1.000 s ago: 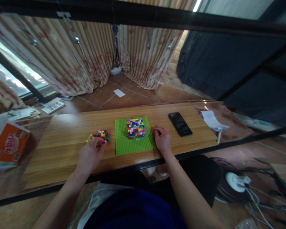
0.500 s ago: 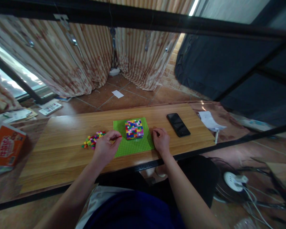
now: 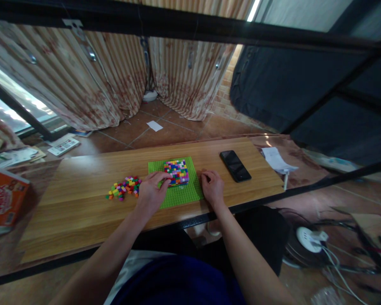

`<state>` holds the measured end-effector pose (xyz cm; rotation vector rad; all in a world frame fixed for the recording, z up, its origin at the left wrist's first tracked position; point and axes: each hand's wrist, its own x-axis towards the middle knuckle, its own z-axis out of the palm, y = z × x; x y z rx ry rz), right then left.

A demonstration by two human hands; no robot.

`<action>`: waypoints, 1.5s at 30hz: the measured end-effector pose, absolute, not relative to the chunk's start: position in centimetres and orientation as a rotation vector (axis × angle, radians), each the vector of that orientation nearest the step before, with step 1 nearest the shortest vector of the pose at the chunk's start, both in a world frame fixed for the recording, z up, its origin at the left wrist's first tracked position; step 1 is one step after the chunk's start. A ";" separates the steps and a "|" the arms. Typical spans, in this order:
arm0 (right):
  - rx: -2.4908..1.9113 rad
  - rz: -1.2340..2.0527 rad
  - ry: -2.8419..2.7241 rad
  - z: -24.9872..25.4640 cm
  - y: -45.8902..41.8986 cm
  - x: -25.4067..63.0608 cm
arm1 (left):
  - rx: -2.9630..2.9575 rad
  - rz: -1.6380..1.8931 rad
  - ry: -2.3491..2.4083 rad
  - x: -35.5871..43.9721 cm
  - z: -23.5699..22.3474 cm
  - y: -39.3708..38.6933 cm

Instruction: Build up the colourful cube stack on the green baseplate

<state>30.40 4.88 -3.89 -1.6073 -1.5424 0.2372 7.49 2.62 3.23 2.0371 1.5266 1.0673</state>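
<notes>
A block built of many small coloured bricks [image 3: 177, 171] stands on a green studded baseplate [image 3: 180, 198]. My left hand [image 3: 153, 189] is closed in a pinch at the block's left side, with a small red brick [image 3: 170, 177] at the fingertips. The fingers partly cover the brick and the baseplate's left part. A pile of loose coloured bricks [image 3: 124, 188] lies on the table, left of this hand. Beside the baseplate's right edge rests my right hand [image 3: 212, 187], its fingers curled in and nothing visible in them.
A black phone [image 3: 235, 165] lies on the wooden table [image 3: 82, 203], right of my right hand. Dark metal bars run along the table's front edge and across the top of the view. An orange box [image 3: 5, 197] stands at the far left, and white paper [image 3: 275, 159] lies beyond the table's right end.
My left hand has moved right with the red brick, from over the baseplate's left edge to the block's side. More of the loose pile shows. The right hand stays in place.
</notes>
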 end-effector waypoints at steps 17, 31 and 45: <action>-1.598 0.236 -1.545 -3.8 4.8 30.4 | 2.318 1.081 1.644 8.4 2.1 3.2; -1.582 0.252 -1.527 -4.0 4.8 30.4 | 1.908 1.286 1.641 9.3 1.9 3.5; -1.587 0.241 -1.539 -3.8 4.7 30.4 | 1.439 1.287 1.633 9.4 0.2 4.0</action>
